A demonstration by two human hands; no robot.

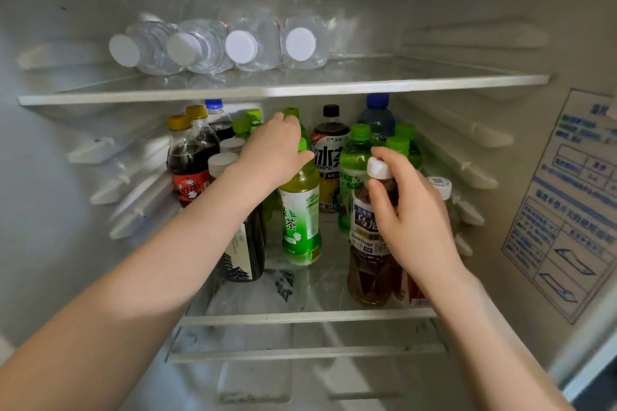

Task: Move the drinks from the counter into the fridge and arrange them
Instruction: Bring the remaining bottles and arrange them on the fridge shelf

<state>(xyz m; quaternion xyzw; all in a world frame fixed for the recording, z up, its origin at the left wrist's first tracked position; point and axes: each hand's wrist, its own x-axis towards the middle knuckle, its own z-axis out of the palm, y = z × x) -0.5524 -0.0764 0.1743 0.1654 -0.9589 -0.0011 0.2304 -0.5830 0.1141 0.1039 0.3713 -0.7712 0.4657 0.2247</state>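
Four water bottles [302, 43], seven green-capped bottles [355, 157], four white-capped [231, 145], two gold-capped [180, 123], two blue-capped [378, 112], one black-capped [330, 140].

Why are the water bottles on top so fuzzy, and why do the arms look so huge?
Head view: the water bottles on the top shelf look soft and washed out in pale light; the wide lens swells the forearms near the bottom edge; the green tea bottle under the left hand is sharper; the wall sticker is too blurred to read.

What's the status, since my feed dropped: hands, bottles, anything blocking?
Left hand grips green tea at the cap. Right hand grips oolong tea at the neck. Both at shelf front; other bottles packed close behind.
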